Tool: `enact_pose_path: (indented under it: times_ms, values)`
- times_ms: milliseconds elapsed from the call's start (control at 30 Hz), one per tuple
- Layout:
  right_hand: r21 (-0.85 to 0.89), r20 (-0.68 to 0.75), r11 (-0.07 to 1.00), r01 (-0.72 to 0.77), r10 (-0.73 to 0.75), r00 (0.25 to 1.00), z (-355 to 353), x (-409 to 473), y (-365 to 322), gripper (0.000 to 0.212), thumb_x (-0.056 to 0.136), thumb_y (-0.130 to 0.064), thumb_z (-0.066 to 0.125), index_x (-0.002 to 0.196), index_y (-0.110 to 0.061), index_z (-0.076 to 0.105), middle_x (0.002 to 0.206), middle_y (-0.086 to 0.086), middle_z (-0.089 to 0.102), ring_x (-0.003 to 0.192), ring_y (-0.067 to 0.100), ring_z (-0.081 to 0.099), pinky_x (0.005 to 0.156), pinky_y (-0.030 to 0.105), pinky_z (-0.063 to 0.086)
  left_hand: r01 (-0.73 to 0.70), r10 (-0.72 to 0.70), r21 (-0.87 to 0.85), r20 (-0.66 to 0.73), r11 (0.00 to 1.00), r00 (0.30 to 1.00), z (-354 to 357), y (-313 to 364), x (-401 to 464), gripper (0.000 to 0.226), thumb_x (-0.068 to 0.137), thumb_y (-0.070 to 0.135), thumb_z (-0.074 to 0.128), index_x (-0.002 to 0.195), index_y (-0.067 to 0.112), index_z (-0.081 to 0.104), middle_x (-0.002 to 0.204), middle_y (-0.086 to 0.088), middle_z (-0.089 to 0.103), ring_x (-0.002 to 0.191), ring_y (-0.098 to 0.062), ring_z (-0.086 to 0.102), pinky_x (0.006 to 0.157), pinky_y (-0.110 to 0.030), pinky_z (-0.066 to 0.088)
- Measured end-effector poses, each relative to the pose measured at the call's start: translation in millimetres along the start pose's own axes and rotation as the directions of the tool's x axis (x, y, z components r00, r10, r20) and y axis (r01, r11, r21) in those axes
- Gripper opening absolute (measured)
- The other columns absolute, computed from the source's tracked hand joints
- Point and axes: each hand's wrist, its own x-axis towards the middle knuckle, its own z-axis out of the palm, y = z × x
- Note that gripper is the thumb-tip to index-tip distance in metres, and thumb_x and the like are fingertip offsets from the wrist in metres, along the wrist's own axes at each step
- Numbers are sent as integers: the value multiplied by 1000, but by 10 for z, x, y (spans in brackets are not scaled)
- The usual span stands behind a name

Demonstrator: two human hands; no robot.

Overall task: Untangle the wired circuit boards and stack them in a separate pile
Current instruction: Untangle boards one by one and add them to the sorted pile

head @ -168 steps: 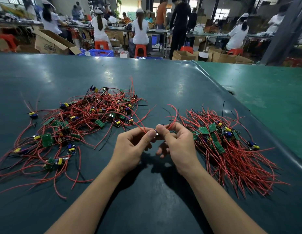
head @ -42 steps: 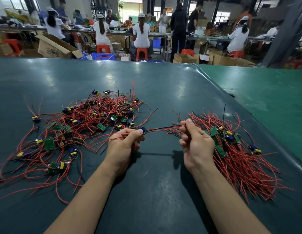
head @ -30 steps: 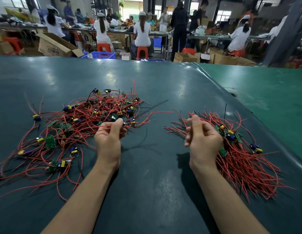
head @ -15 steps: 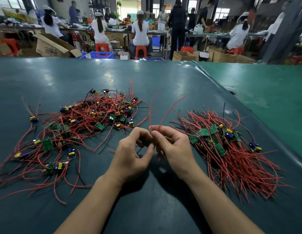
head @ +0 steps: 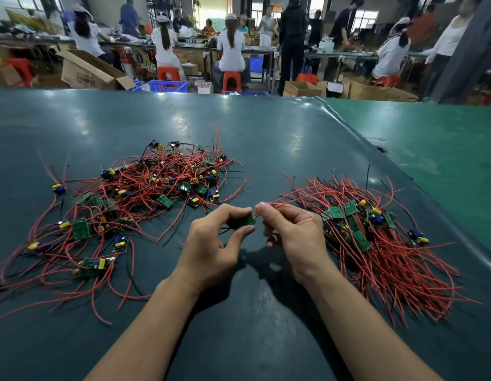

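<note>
Circuit board (head: 243, 221), small and green, sat just above the table between the two hands, near the middle of the scene. The left hand (head: 211, 243) pinched it between thumb and curled fingers. The right hand (head: 292, 232), just beside the left, pinched the board's red wires (head: 299, 195) at its fingertips, and those wires arched away to the right over the sorted pile (head: 376, 243). That pile lay on the right, with its green boards gathered at the far end and its red wires running roughly side by side toward the near right. On the left spread the tangled heap (head: 134, 204), a loose mass of looping red wires, a few black ones, and many little boards with yellow and blue parts. Both lay on the dark green table (head: 252, 339). Beyond the far edge stood cardboard boxes (head: 87, 71) and a blue crate (head: 168, 86), with workers (head: 230, 50) seated on orange stools (head: 230, 81) at long benches.
</note>
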Motion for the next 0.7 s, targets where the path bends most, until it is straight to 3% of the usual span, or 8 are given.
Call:
enact_pose_path:
  times_ms: [133,300,567,667,700]
  values:
    - [22,-135,997,73,-69,988,-16,35,25,32,86,-15,74,63,5,63,47,2,49,39,13,39,39,22,35,-27,27,16,-15,1000,1000,34,33,28,24,81,4,75,105,6,70,95,3,72,88,-5,66,83,-15,49]
    - [147,-262,984,103,-62,963,-81,99,-65,27,91,-13,67,65,-11,75,48,-4,49,40,6,39,37,18,31,-48,50,65,-31,997,998,-51,-24,26,26,79,-1,76,103,4,71,96,-1,72,89,-9,67,85,-15,50]
    - [270,-368,951,152,-44,929,-114,57,-192,33,100,-22,56,75,-9,73,56,-1,52,44,8,42,36,19,33,-132,135,169,-6,977,991,-73,-63,38,26,81,-2,70,107,0,68,101,-7,70,92,-16,63,87,-18,47]
    - [351,-415,914,202,-41,909,-143,69,-246,36,103,-25,48,82,-6,70,57,-2,51,43,9,41,37,18,30,-95,121,232,-101,968,987,-104,-92,49,25,84,-1,66,109,-1,66,103,-8,69,92,-22,64,87,-27,49]
    - [388,-442,894,224,-33,897,-170,83,-265,38,104,-27,45,84,-6,69,57,-2,51,42,10,41,37,18,29,-52,97,248,-172,967,980,-134,-104,56,24,86,-2,66,110,-1,65,100,-8,69,88,-18,63,85,-24,48]
